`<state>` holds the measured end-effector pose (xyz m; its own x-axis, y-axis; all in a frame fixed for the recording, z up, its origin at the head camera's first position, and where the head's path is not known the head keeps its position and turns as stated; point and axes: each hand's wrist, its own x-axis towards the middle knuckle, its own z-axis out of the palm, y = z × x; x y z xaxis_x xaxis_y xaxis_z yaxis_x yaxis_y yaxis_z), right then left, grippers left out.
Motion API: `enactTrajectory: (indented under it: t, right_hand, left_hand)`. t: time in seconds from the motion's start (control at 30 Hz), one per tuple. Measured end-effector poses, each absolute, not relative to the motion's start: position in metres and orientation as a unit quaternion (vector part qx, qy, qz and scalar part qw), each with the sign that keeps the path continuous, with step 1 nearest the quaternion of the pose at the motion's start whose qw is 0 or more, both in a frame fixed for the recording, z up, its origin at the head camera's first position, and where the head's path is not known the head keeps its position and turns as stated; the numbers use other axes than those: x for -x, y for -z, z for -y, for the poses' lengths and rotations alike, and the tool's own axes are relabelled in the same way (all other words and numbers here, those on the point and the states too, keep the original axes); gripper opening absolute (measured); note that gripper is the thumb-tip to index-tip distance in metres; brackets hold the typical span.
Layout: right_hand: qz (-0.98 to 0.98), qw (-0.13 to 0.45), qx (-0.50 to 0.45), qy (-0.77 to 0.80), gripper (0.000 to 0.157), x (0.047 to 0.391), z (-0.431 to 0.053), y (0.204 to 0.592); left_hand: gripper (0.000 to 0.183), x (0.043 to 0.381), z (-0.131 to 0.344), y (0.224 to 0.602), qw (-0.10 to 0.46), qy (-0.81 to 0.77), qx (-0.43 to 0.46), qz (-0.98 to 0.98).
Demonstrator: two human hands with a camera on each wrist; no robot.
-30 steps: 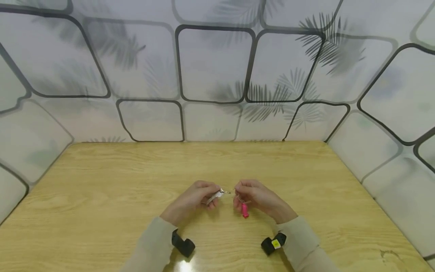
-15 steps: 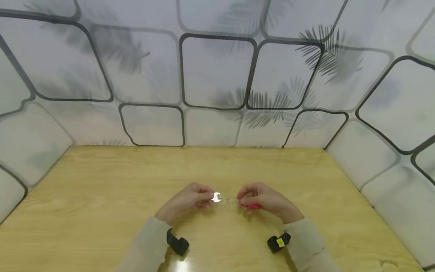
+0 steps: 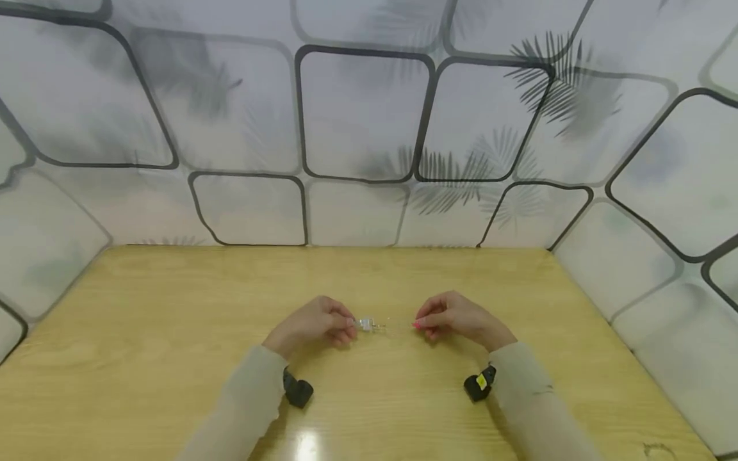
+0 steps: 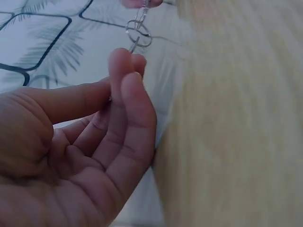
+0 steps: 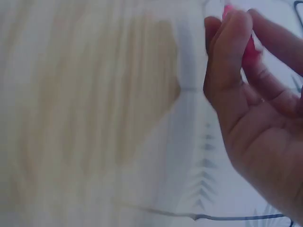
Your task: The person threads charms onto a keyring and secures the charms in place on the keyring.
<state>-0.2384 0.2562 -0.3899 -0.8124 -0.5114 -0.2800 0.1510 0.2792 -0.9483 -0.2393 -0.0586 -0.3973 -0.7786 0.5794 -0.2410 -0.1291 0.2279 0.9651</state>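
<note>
A keychain is stretched between my two hands, just above the wooden table. My left hand (image 3: 319,323) pinches its flat silver tag (image 3: 366,324) by one end with thumb and fingertips. At the other end, the thumb and index finger of my right hand (image 3: 461,320) pinch a small pink charm (image 5: 252,49), partly hidden by the fingers. Linked metal rings (image 4: 138,33) and a thin chain (image 4: 145,6) join the two ends, as the left wrist view shows. In the head view the chain is faint against the wood.
The wooden table (image 3: 190,358) spreads out around both hands. A patterned white cloth wall (image 3: 363,115) encloses its back and sides. Each wrist carries a black strapped camera, the left camera (image 3: 298,392) and the right camera (image 3: 478,385).
My hands have moved apart, drawing the keychain out straight. The pink charm dangled below my right hand a second ago; now my right fingertips pinch it. The silver tag has turned in my left fingers.
</note>
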Motion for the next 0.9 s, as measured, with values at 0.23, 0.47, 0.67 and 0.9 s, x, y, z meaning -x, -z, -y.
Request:
enactTrajectory:
  t: [0.23,0.47,0.67,0.9]
  right_hand:
    - [-0.758,0.275,0.103,0.582,0.013,0.253,-0.257,0.395]
    - [-0.769,0.264,0.098,0.574,0.013,0.260,-0.250,0.405]
    - [-0.783,0.249,0.098,0.561,0.015,0.264,-0.251,0.407]
    - [-0.843,0.181,0.068,0.503,0.021,0.254,-0.266,0.403]
  left_hand:
    - [0.014,0.249,0.064,0.398,0.273,-0.577,-0.134,-0.758]
    - [0.014,0.248,0.062,0.404,0.252,-0.564,-0.105,-0.779]
    - [0.012,0.250,0.060,0.409,0.232,-0.561,-0.092,-0.789]
    - [0.015,0.244,0.070,0.406,0.199,-0.523,-0.109,-0.821]
